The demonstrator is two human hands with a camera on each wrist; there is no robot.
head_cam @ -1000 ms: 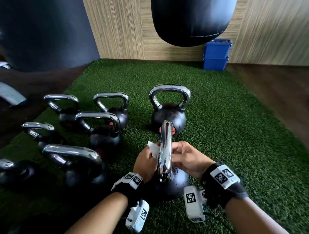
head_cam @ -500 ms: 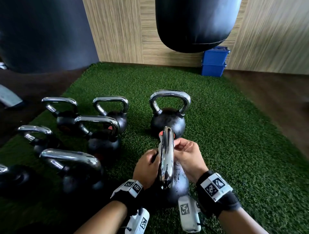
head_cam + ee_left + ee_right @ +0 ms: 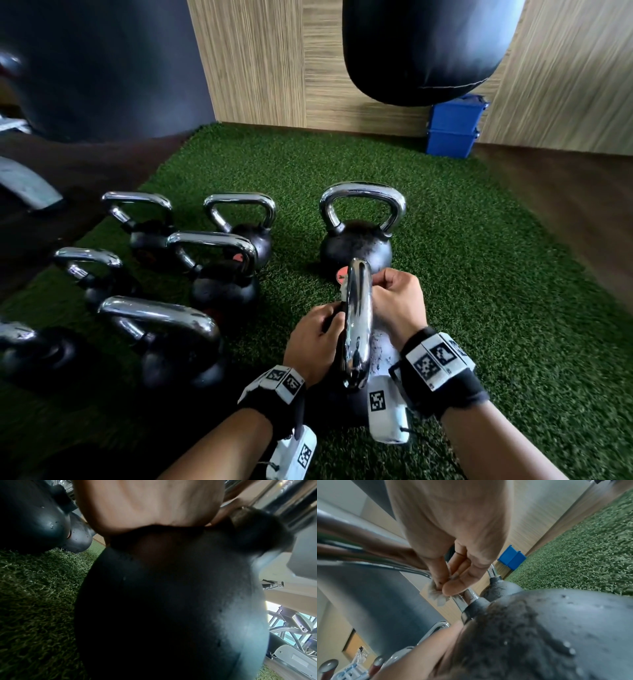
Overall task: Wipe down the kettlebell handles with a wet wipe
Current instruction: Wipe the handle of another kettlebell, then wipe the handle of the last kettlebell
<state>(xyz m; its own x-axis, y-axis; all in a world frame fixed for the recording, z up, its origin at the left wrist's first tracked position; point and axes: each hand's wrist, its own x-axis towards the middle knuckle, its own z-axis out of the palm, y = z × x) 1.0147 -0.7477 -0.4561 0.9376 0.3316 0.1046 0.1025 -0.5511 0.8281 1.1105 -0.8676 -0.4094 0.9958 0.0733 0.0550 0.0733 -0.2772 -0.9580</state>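
Observation:
The nearest kettlebell [image 3: 346, 394] stands on the turf with its chrome handle [image 3: 358, 318] edge-on to me. My right hand [image 3: 376, 281] is at the handle's far right side. It pinches a white wet wipe [image 3: 436, 593] between thumb and fingers [image 3: 453, 588], against the chrome just above the handle's far leg. A corner of the wipe [image 3: 343, 291] shows left of the handle. My left hand [image 3: 334, 317] has curled fingers against the handle's left side and grips it. In the left wrist view only my left palm [image 3: 145, 503] and the black bell [image 3: 163, 601] show.
Another kettlebell [image 3: 356, 246] stands just beyond the one in hand. Several more [image 3: 219, 270] are grouped to the left on the green turf [image 3: 479, 274]. A black punching bag [image 3: 421, 51] hangs above. Blue bins [image 3: 452, 130] stand by the wood wall.
Both hands have slid along the handle toward its far end. The wipe, earlier sticking up by my left hand, is now mostly hidden behind the chrome.

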